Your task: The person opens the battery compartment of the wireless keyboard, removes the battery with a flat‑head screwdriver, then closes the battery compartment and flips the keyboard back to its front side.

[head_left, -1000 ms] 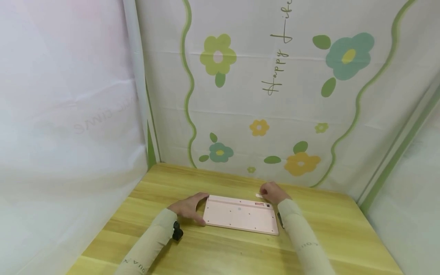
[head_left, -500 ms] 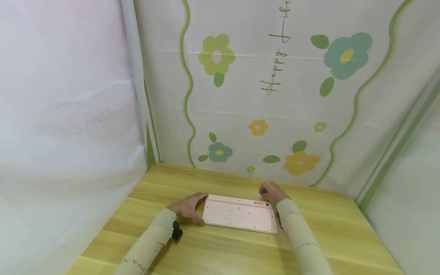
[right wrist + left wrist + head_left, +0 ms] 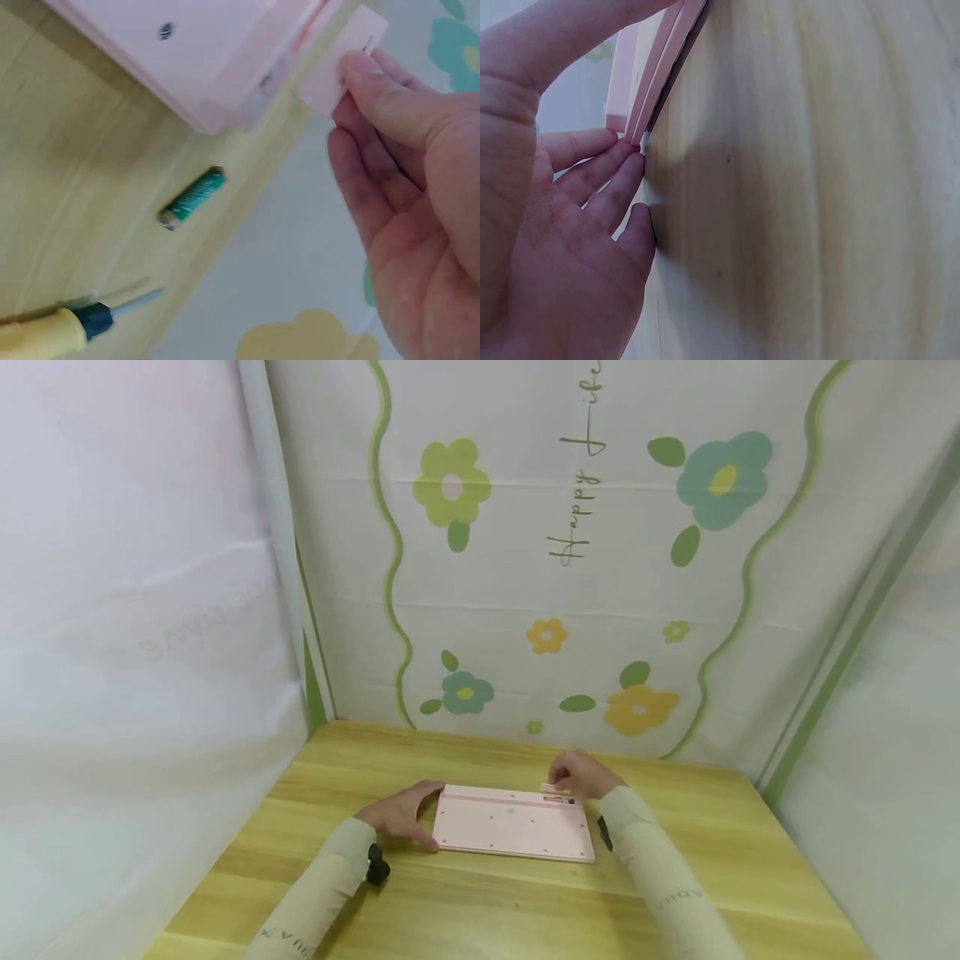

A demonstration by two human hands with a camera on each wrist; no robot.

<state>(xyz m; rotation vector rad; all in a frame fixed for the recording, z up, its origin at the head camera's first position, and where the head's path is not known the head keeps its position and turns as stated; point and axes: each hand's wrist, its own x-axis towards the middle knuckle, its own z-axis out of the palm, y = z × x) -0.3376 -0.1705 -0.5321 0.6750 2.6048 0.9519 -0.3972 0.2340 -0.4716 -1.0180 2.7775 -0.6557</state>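
A pink keyboard [image 3: 517,831] lies face down on the wooden table, its underside dotted with screws. My left hand [image 3: 401,814] grips its left end, thumb at the near edge and fingers at the far edge; the left wrist view shows those fingertips [image 3: 630,154] at the pink side. Between thumb and fingers my right hand [image 3: 588,774] pinches a small flat pink battery cover [image 3: 330,71]. The cover is beside the keyboard's far right corner, close to the battery compartment [image 3: 555,799], where a reddish strip shows. Part of the cover is hidden by the thumb.
In the right wrist view, a green battery [image 3: 193,199] lies on the table near the keyboard's corner. A screwdriver [image 3: 45,334] with a yellow handle lies farther off. A white flowered curtain [image 3: 510,568] rises behind the table's far edge.
My right hand has brought the battery cover nearer the keyboard's far edge by the compartment. My left hand stays on the keyboard's left end. The head view has shifted slightly.
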